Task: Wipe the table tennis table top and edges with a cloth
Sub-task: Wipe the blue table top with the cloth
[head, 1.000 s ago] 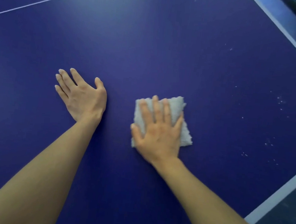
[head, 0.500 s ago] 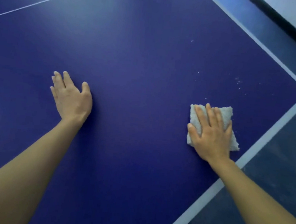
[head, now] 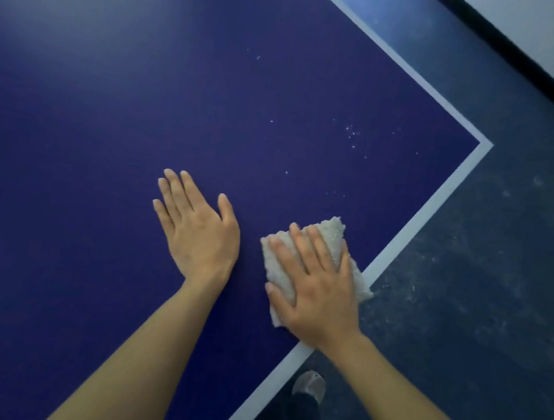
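From the head view, the right hand (head: 317, 291), fingers flat, pressed the folded white terry cloth (head: 329, 235) after sweeping it from mid-surface to the dark blue bench's white edge line (head: 412, 229). The left hand (head: 199, 229) lay open just beside; specks (head: 352, 134) beyond the fingers remained, so wiping was probably unfinished.

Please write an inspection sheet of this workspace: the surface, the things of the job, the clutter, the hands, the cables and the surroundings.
Surface: dark blue table tennis table top with white border line; the corner is in view.
Job's things: white fluffy folded cloth, flat on the top, one corner past the near white line.
Clutter: small white specks on the blue, toward the corner.
Hands: right hand presses flat on the cloth; left hand rests flat on the bare top beside it, holding nothing.
Cables: nothing seen.
Surroundings: grey-blue scuffed floor; grey shoe below the edge; black baseboard.
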